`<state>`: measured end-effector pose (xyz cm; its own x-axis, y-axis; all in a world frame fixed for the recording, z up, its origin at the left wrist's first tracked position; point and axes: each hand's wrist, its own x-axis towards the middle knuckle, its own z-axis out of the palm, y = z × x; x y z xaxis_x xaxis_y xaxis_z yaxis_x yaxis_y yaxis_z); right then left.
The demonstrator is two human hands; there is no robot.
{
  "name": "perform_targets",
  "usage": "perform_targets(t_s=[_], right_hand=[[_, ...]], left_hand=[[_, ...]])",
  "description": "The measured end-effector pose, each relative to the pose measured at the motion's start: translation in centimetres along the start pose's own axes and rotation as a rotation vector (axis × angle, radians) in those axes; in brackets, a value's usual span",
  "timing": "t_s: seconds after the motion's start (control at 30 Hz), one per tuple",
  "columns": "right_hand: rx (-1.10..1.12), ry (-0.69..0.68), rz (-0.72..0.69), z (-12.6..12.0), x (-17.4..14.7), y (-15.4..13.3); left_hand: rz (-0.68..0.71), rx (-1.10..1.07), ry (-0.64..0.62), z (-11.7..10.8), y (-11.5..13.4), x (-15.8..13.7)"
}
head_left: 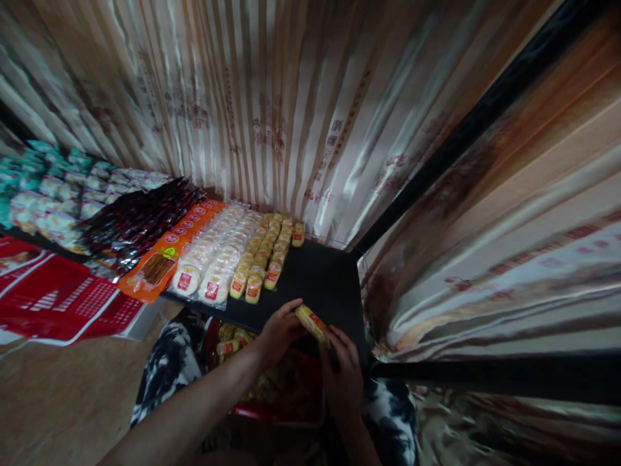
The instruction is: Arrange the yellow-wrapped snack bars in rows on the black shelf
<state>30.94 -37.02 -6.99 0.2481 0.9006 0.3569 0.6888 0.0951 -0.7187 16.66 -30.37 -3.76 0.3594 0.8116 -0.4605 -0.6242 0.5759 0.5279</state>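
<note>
Between my two hands is a small yellow wrapped snack with a red label, held tilted above the black table's front edge. My left hand grips its upper left end with the fingertips. On its lower right end, the fingers of my right hand are closed. Below my forearms, a red basin in my lap holds more yellow wrapped snacks. Rows of similar yellow packs lie on the table just beyond my left hand, with a single pack at the back.
On the black table, white round packs, an orange bag, dark shiny packets and white-and-green packets extend leftward. A red printed sheet hangs at the front left. A pleated curtain and black poles enclose the table.
</note>
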Motion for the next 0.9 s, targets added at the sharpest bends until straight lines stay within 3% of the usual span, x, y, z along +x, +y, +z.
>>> perform_targets(t_s=[0.17, 0.37, 0.47, 0.67, 0.77, 0.9], right_hand=[[-0.027, 0.012, -0.035, 0.1, 0.4, 0.7], [0.096, 0.086, 0.061, 0.9, 2.6, 0.4], [0.280, 0.127, 0.192, 1.8, 3.9, 0.2], [0.789, 0.155, 0.598, 4.1, 6.0, -1.1], [0.854, 0.122, 0.694, 5.0, 7.0, -1.2], [0.784, 0.122, 0.704, 6.1, 9.0, -0.5]], left_hand=[[-0.056, -0.064, 0.008, 0.3, 0.9, 0.2], [0.071, 0.101, 0.078, 0.4, 0.7, 0.8], [0.136, 0.079, 0.095, 0.6, 0.4, 1.4], [0.247, 0.050, 0.148, 1.9, -0.1, 2.9], [0.304, 0.180, 0.183, 2.2, -0.5, 4.0], [0.395, 0.426, 0.303, 2.1, -0.8, 6.0]])
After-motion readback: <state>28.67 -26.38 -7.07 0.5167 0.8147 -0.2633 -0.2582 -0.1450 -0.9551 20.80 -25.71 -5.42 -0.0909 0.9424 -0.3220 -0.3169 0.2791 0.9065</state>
